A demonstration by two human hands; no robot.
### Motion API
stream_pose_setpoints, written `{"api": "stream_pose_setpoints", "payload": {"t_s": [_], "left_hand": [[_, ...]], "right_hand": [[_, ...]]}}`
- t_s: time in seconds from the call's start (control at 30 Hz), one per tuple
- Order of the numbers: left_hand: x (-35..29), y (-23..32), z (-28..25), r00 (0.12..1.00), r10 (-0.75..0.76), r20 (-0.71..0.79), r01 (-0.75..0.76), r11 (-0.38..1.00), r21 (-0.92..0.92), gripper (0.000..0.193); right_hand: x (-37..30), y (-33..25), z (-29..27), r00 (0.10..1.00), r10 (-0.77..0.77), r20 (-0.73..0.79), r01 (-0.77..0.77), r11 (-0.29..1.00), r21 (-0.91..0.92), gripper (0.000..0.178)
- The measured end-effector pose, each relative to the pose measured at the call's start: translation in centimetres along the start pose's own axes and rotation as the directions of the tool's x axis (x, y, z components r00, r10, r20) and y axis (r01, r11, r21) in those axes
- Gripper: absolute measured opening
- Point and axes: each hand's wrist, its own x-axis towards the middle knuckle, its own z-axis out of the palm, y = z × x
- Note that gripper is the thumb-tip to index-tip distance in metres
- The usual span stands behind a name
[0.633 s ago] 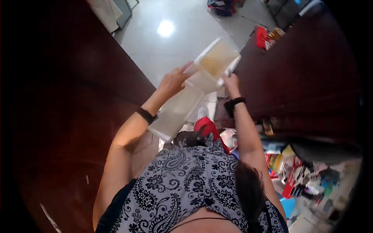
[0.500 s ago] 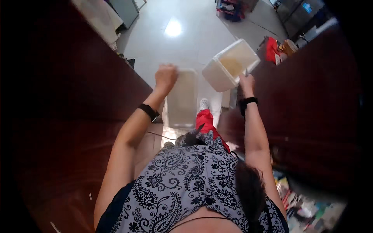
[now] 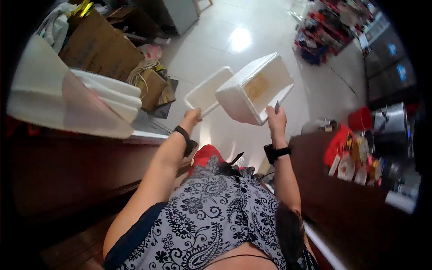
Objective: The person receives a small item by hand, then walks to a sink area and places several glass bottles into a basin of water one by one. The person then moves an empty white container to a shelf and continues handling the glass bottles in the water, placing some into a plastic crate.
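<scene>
My left hand is closed on the near edge of a white foam box lid, which hangs tilted over the floor. My right hand grips the rim of a white foam box, tipped so that its inside shows. A yellowish-brown patch lies against the inside of the box; I cannot tell what it is. A small dark pointed piece sticks up from the fingers of my right hand. Box and lid are close together, the box partly covering the lid.
On the left are a brown cardboard box, a coil of pale cord and a large white curved panel. On the right, a dark brown cabinet carries a red bag and bowls. A cluttered rack stands farther off.
I have moved forward past the dark red panels, and more of the room shows. The lid has swung from upright to slanted beside the box. Both hands keep their hold.
</scene>
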Motion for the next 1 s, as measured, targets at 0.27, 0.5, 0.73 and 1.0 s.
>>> {"api": "stream_pose_setpoints", "payload": {"t_s": [0.27,0.5,0.73,1.0], "left_hand": [[-1.1,3.3,7.3,0.997,0.021,-0.077,-0.043,0.955,-0.295,0.041],[-4.5,9.2,0.9,0.950,-0.048,-0.310,-0.167,0.758,-0.630,0.045],[-21.2,8.7,4.6,0.971,0.196,0.137,-0.005,0.590,-0.807,0.031],[-17.7,12.3,13.8,0.985,0.021,0.171,0.124,0.608,-0.784,0.040]], "right_hand": [[4.0,-2.3,2.8,0.995,-0.097,0.022,0.099,0.987,-0.128,0.036],[7.2,-3.8,0.0,0.956,-0.293,-0.003,0.274,0.897,-0.347,0.037],[8.6,1.8,0.2,0.911,-0.283,0.301,0.410,0.706,-0.578,0.049],[18.3,2.9,11.4,0.739,-0.361,0.568,0.649,0.606,-0.460,0.054]]}}
